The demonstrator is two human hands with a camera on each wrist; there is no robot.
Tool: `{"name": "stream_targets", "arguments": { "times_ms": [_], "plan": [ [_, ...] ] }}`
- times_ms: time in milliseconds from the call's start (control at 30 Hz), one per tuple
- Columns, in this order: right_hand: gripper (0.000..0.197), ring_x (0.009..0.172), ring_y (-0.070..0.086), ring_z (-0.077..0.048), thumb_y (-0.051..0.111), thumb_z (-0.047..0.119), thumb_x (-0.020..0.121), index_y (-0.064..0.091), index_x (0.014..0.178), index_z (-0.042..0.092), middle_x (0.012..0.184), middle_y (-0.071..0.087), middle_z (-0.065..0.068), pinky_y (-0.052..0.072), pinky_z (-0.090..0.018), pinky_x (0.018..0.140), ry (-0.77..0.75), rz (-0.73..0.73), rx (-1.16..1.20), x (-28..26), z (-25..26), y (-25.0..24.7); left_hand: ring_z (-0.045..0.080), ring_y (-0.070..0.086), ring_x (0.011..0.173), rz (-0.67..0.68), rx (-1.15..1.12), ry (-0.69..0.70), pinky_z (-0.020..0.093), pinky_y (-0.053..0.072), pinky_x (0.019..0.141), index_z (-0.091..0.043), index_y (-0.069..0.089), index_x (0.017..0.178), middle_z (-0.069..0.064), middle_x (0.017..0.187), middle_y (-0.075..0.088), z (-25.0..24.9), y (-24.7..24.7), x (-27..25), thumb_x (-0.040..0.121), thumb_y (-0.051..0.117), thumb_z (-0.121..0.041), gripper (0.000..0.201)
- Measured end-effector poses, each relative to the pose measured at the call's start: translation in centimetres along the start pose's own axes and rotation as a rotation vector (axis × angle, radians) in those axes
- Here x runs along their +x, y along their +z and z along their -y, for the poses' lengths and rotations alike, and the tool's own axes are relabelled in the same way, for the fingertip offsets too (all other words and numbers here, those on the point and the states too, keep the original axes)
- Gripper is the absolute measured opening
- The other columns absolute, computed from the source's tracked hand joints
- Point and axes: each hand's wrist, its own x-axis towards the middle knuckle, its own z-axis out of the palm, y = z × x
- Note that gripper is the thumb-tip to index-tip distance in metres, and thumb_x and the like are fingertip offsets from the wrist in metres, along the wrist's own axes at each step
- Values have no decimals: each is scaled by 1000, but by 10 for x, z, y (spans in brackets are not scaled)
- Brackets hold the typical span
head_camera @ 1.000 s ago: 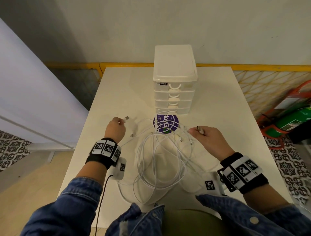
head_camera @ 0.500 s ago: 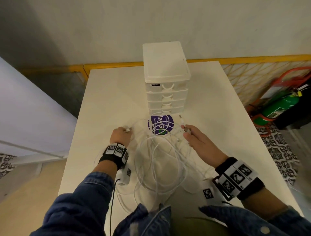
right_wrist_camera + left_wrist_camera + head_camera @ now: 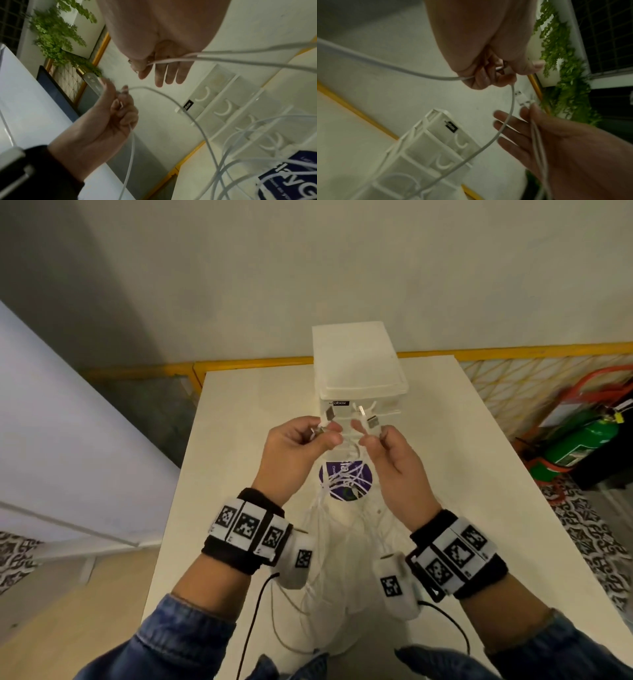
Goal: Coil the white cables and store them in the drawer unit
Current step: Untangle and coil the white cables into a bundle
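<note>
Standing at the far middle of the white worktop (image 3: 445, 474), the drawer unit (image 3: 356, 364) is the biggest thing, and all of its drawers are closed; what is inside them cannot be seen. Wide bare surface lies to the left and right of the unit, and the worktop's far edge meets a yellow rail (image 3: 513, 353). On the near side, the white cables (image 3: 329, 542) lie in loose tangled loops over a purple round sticker (image 3: 346, 479) and reach toward the near edge. Both hands are raised above the loops, just in front of the unit's top drawer. The left hand (image 3: 294, 446) has its grip curled closed around one cable end, with a metal plug (image 3: 329, 413) sticking out above the fingers. The right hand (image 3: 394, 463) pinches another cable end between thumb and forefinger, its plug (image 3: 373, 421) pointing up-left, while its other fingers (image 3: 169, 75) stay rather straight. The two hands are near each other but do not touch. Only the wrist views show green leaves (image 3: 561, 56) on the wall, and the left wrist view shows two strands (image 3: 537, 142) running down along the right palm.
</note>
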Motion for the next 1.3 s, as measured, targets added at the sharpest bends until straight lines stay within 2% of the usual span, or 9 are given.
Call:
{"name": "stream_targets", "arguments": {
  "times_ms": [133,233,400,600,733,867,1033,1167,1300],
  "plan": [
    [17,68,60,-14,36,16,99,47,98,4,75,62,-1,49,-31,66,-10,40,106,-7,7,21,-4,55,47,53,-22,-20,7,40,50,7,62,102,-13,49,62,-8,9,-7,86,57,4,17],
    [11,53,49,-5,35,15,99,46,96,13,60,55,11,43,-27,52,-8,6,148,-14,6,26,4,40,50,44,12,-16,18,34,52,-2,61,111,-12,53,47,-2,6,-10,93,54,-13,23],
    [22,65,52,7,39,25,94,54,107,15,70,58,31,39,-10,64,-8,-4,74,-15,2,18,9,42,55,-61,17,-3,19,37,54,-12,58,92,6,67,48,10,1,-9,96,48,-18,12],
    [18,59,47,-1,43,23,94,56,103,31,66,50,10,41,-14,62,-12,-101,129,-20,4,14,11,42,51,3,-129,-33,20,35,49,-10,48,96,5,69,54,9,12,-17,100,37,-13,12],
    [18,52,51,-1,47,8,94,63,92,16,61,55,2,43,-11,55,37,-78,156,-20,9,5,8,39,50,89,-118,-56,17,38,48,-7,52,116,-4,59,47,4,31,-27,101,33,-12,25],
    [17,56,63,-8,55,9,91,72,93,9,61,69,5,50,-14,57,62,-76,196,-23,9,-9,2,46,46,108,-26,-80,17,43,46,1,52,103,-13,53,53,-3,51,-38,101,31,-18,28],
    [17,54,64,-5,59,8,88,73,80,14,59,68,12,48,-13,55,84,-52,226,-27,8,-29,19,54,64,33,25,-114,28,46,51,0,53,112,15,83,54,-2,76,-45,101,32,-27,36],
    [25,48,57,-3,58,5,88,69,67,14,50,63,10,45,-13,51,124,-17,304,-34,7,-43,13,53,71,-76,41,-115,20,48,51,-10,55,105,9,98,50,-6,100,-53,101,32,-24,27],
    [33,50,55,1,51,4,92,63,65,18,49,61,15,42,-9,53,123,53,315,-44,3,-55,23,55,113,-83,30,-171,30,48,75,-24,52,127,1,130,55,3,119,-59,101,33,-30,32]
  ]
}}
